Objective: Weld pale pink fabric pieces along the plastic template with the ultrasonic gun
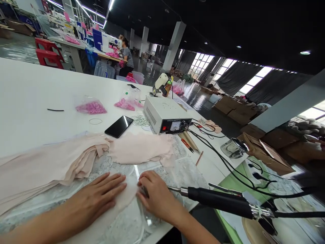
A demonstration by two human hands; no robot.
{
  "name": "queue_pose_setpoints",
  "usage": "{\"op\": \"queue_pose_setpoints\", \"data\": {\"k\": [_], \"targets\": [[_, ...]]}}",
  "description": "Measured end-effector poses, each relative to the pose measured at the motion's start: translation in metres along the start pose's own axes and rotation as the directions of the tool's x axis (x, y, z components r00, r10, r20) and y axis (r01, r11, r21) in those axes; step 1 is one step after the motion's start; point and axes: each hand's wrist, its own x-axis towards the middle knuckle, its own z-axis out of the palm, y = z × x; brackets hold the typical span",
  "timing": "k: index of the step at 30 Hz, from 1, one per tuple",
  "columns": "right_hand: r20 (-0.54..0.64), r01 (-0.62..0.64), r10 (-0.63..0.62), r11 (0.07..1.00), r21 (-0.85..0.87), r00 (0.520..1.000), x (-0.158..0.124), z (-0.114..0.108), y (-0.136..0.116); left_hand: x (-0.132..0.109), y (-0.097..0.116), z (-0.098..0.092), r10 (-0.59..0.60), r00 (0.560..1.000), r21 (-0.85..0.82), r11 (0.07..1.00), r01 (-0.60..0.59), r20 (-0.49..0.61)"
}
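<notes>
The left hand point(98, 197) lies flat and open on pale cloth point(129, 194). The right hand point(159, 196) curls around a dark thing point(145, 192), mostly hidden.

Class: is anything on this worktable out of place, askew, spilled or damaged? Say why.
Mildly, yes. Pale loops lie tangled beside the phone, unlike the bagged pink pieces; one loop and a short black strip lie alone, looking stray. The fabric stack at left has uneven, fanned edges. No damage is evident.
</notes>
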Motion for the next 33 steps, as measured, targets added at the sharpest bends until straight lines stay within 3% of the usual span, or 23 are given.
{"op": "queue_pose_setpoints", "data": {"k": [7,12,18,23,25,27,28,31,33], "targets": [[0.062,-0.111,0.113,0.993,-0.038,0.992,-0.020,-0.038,0.009,-0.003,0.003,-0.003,0.058,0.998,0.013,0.998,-0.059,0.038],[-0.072,-0.222,0.212,0.954,-0.204,0.975,-0.023,-0.046,0.023,0.001,-0.004,0.003,0.116,0.993,0.073,0.991,-0.114,-0.037],[-0.086,-0.097,0.081,0.973,-0.207,0.993,-0.026,-0.035,0.024,0.011,0.001,0.000,0.155,0.987,0.094,0.984,-0.151,-0.046],[-0.119,-0.010,-0.014,0.981,-0.195,0.993,-0.035,-0.019,0.019,0.015,0.007,0.003,0.258,0.962,0.127,0.955,-0.268,0.096],[-0.197,0.008,-0.032,0.993,-0.121,0.980,-0.049,-0.017,0.021,0.012,0.004,0.008,0.300,0.948,0.181,0.932,-0.314,0.103],[-0.289,0.055,-0.025,0.994,0.096,0.957,-0.071,-0.017,0.029,0.013,0.001,0.012,0.323,0.945,0.222,0.919,-0.326,0.053],[-0.269,0.044,0.017,0.975,0.218,0.963,-0.084,-0.017,0.035,0.017,0.001,0.013,0.332,0.943,0.226,0.917,-0.328,0.019],[-0.159,-0.140,0.219,0.907,0.398,0.963,-0.124,-0.014,0.061,0.039,0.008,0.010,0.357,0.933,0.197,0.918,-0.344,-0.037],[-0.192,-0.309,0.462,0.795,0.523,0.866,-0.145,-0.010,0.079,0.058,0.015,0.007,0.387,0.922,0.187,0.907,-0.377,-0.017]]}}
